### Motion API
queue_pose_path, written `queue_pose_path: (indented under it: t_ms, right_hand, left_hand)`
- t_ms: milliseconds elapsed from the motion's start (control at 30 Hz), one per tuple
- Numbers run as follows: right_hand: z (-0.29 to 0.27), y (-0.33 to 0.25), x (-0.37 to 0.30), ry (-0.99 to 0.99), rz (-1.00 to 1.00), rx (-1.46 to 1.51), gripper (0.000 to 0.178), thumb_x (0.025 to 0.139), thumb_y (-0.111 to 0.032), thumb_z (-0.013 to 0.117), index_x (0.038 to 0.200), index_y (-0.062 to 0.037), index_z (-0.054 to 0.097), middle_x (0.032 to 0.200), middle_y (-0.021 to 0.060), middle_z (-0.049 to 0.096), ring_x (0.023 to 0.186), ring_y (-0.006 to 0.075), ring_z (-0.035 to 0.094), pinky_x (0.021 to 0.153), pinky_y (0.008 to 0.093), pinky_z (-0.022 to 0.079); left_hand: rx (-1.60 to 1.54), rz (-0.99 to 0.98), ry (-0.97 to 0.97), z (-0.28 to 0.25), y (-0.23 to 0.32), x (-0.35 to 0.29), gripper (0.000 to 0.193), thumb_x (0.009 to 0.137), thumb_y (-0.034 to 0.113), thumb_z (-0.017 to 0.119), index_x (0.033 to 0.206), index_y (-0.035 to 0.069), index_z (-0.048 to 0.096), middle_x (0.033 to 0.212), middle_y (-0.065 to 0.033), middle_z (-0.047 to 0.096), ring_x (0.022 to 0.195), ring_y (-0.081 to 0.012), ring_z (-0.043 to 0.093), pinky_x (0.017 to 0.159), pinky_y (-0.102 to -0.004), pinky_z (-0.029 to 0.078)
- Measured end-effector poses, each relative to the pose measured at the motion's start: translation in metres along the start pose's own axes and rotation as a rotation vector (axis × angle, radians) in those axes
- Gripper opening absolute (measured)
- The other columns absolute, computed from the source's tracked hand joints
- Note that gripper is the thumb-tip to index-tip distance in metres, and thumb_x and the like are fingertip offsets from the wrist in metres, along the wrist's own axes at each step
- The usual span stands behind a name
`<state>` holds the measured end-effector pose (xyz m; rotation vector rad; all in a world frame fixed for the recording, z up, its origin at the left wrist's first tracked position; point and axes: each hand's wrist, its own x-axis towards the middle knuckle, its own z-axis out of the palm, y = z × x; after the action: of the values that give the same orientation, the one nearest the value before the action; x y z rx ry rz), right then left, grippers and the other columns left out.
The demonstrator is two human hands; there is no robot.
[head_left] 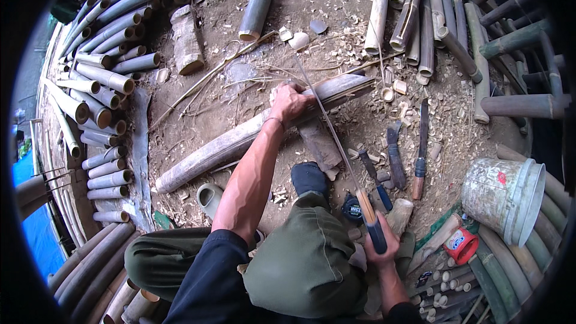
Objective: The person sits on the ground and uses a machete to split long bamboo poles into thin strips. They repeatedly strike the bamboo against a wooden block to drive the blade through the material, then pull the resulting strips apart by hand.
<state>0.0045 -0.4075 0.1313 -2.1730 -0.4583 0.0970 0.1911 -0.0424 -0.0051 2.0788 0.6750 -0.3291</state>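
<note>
A long, weathered bamboo pole (210, 159) lies slantwise across the ground, its far right end split and raised on a short wooden block (319, 147). My left hand (290, 103) is closed over the pole near that end, fingers wrapped on its top. In my right hand (383, 246) is the dark grip of a handsaw (365, 204). Its long, thin blade crosses the pole just right of my left hand; whether the teeth have cut in cannot be made out. My dark-shod foot (310, 180) is beside the block.
Right of the saw lie a knife (422, 150), a dark-bladed tool (396, 159), another blue-handled tool (377, 180) and a tape measure (353, 208). A dirty white bucket (501, 198) and a red cup (461, 246) stand at right. Cut bamboo (108, 78) is stacked around; chips litter the dirt.
</note>
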Motion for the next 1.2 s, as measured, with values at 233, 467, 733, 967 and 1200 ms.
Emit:
queue_pose_path:
  t_ms: [233,467,733,967,1200]
  right_hand:
    - [0.061,-0.007,0.118,0.06,0.1,0.246,0.049,0.08,-0.003,0.063,0.128,0.0047,0.057,0.104,0.0208,0.068,0.084,0.0242,0.069,0.076,0.0336,0.054]
    - [-0.037,-0.016,0.065,0.354,0.233,0.332,0.063,0.082,-0.02,0.061,0.133,0.0138,0.044,0.063,0.0059,0.058,0.055,0.0117,0.054,0.055,0.0266,0.049]
    - [-0.039,0.002,0.033,0.497,0.409,0.326,0.064,0.077,-0.014,0.055,0.133,0.0147,0.043,0.06,0.0043,0.051,0.049,0.0124,0.049,0.052,0.0259,0.046]
    - [-0.04,-0.001,0.024,0.452,0.381,0.379,0.063,0.079,-0.014,0.056,0.133,0.0155,0.043,0.061,0.0052,0.052,0.049,0.0125,0.049,0.052,0.0271,0.047]
    - [-0.034,-0.015,0.032,0.406,0.301,0.454,0.063,0.081,-0.015,0.056,0.134,0.0155,0.04,0.061,0.0056,0.053,0.053,0.0135,0.051,0.054,0.0277,0.048]
  left_hand:
    - [0.173,0.275,0.103,0.008,-0.006,0.005,0.054,0.069,0.037,0.079,0.106,-0.001,0.071,0.1,-0.0179,0.071,0.093,-0.0282,0.067,0.087,-0.0364,0.052]
    - [0.45,0.287,-0.287,-0.003,0.024,0.067,0.046,0.09,0.044,0.057,0.117,0.008,0.067,0.103,-0.0199,0.07,0.093,-0.0342,0.067,0.085,-0.0429,0.051]
    - [0.492,0.512,0.043,-0.075,0.038,0.076,0.026,0.097,0.025,0.053,0.096,0.003,0.066,0.091,-0.0159,0.068,0.085,-0.0332,0.065,0.076,-0.0423,0.052]
    - [0.462,0.562,0.414,-0.232,-0.069,-0.034,0.021,0.098,0.022,0.053,0.111,0.009,0.063,0.108,-0.0097,0.062,0.106,-0.0257,0.056,0.088,-0.0408,0.045]
    - [0.886,-0.175,0.493,-0.259,-0.143,-0.093,0.074,0.083,0.041,0.074,0.137,0.002,0.042,0.135,-0.0182,0.049,0.125,-0.0337,0.048,0.105,-0.0503,0.038]
